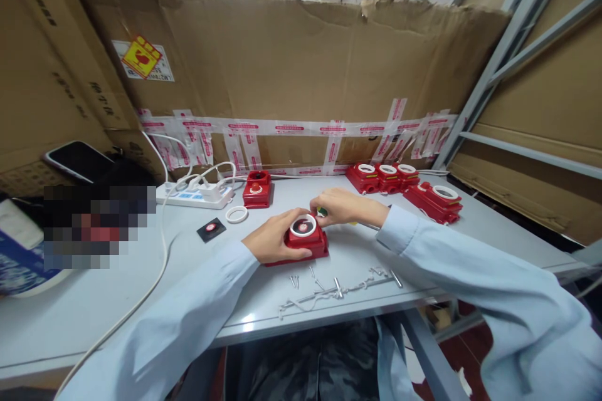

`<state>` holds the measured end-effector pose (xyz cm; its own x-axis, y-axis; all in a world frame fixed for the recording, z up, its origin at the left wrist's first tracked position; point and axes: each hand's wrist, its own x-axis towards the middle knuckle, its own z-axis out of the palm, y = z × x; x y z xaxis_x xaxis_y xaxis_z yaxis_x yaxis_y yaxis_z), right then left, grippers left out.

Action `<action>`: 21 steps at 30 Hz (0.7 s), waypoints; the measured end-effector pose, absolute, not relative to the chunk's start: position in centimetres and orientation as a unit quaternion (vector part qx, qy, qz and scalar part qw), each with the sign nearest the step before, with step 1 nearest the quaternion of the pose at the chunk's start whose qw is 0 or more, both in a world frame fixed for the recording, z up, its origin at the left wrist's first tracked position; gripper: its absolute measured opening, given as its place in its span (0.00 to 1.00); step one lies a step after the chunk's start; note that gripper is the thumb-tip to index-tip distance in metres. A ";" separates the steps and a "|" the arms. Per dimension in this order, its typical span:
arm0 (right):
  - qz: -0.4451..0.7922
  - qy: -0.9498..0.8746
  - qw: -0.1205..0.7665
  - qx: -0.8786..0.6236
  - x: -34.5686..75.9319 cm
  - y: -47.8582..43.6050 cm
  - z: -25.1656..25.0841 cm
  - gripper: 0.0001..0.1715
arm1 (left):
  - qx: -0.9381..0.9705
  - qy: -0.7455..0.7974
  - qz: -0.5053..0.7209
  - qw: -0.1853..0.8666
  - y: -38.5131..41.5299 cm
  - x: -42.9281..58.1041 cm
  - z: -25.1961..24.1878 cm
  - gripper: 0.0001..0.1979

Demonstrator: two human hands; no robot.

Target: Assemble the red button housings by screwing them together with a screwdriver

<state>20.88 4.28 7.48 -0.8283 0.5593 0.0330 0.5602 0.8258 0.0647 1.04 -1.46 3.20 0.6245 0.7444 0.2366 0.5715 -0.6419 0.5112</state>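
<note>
Brace that red box (320, 244) flat on the desk (362, 252)
It's around mid-desk, left hand (273, 236) clamped round its left side, right hand (342, 205) curled on a mostly hidden green thing (322, 211) by the far right edge. I'd press firmly, fingers off the white ring (303, 235).

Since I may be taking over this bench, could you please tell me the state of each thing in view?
Red housing in hand: held by left hand, white ring on top
Right hand: curled beside that housing; contents unclear
Loose white ring: flat on the table
Black square plate: lying flat
Small screws: loose
Power strip: plugs inserted
Three red housings: close together
Phone: screen dark
</note>
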 end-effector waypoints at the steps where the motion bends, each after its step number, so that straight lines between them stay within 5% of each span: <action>1: -0.036 -0.956 0.005 -0.291 20.9 4.3 7.5 0.13 | 0.880 0.374 0.217 0.198 -1.4 1.0 3.2 0.30; 21: -0.072 -0.954 -0.020 -0.292 20.7 4.1 7.6 0.12 | 0.879 0.381 0.210 0.198 -1.4 1.0 3.2 0.29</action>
<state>20.69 4.12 7.65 -0.8289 0.5593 0.0043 0.5537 0.8194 0.1483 0.99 -1.44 3.22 0.6219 0.7518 0.2189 0.5854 -0.6321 0.5077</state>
